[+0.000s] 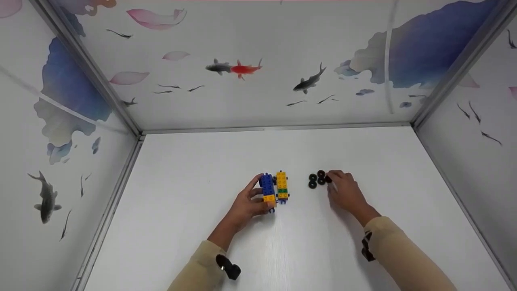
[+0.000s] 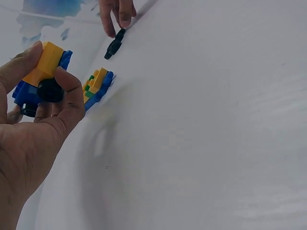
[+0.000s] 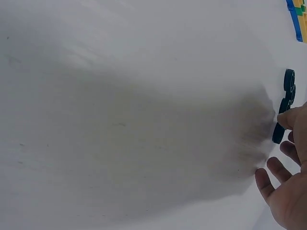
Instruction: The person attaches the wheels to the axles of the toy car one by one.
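Observation:
In the head view my left hand (image 1: 246, 207) grips a toy car of blue and yellow building bricks (image 1: 267, 187). The left wrist view shows black wheels (image 2: 51, 90) on this car, with thumb and fingers around its yellow end. Just right of it lies a second brick car (image 1: 282, 184), yellow with a green band on a blue base. My right hand (image 1: 343, 190) pinches a black toy wheel (image 1: 328, 178) with thumb and forefinger, beside several loose black wheels (image 1: 312, 184) on the table. Its other fingers spread apart in the right wrist view.
The white table (image 1: 185, 178) is enclosed by a back wall (image 1: 278, 105) and side walls printed with fish and petals. Metal frame strips (image 1: 109, 85) run along the corners.

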`<state>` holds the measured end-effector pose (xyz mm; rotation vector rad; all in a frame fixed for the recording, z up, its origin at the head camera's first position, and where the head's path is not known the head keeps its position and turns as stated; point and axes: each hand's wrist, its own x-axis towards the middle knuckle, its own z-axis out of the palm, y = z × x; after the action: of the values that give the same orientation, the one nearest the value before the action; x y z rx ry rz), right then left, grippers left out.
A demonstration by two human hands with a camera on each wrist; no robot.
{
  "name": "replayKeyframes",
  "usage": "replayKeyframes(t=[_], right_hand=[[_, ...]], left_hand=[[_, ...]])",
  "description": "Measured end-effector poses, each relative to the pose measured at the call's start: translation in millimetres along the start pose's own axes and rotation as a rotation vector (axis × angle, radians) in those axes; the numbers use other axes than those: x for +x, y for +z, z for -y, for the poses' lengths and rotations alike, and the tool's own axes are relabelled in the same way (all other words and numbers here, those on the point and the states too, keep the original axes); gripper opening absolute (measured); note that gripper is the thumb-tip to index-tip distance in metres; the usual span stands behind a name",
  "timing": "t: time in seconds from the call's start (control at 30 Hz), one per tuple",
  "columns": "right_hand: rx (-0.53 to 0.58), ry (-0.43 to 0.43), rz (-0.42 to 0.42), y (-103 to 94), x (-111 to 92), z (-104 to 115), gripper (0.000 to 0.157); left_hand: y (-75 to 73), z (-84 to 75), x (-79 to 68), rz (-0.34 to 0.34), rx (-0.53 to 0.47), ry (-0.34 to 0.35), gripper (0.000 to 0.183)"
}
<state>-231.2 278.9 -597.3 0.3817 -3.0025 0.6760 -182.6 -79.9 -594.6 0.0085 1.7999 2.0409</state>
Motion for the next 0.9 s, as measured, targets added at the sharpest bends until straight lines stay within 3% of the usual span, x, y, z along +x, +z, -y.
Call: replayKeyframes(t=[0.13,0.63,0.9], right_hand=[[-0.033,-0.006,-0.004,0.4,-2.2,-1.5,0.042],[0.016,0.021,-0.038,1.6,-6.2,-8.2,0.019],[0.027,0.009,-0.067,-2.0,-4.7,-4.9,0.022]], left_hand=[[0.4,1.2,0.0,0.003,0.005,0.004,0.111],[1.1,1.0,-1.2,0.009,0.006,0.007,0.109],[1.1,-2.4,-1.1,0.005,0.017,0.003,0.109]])
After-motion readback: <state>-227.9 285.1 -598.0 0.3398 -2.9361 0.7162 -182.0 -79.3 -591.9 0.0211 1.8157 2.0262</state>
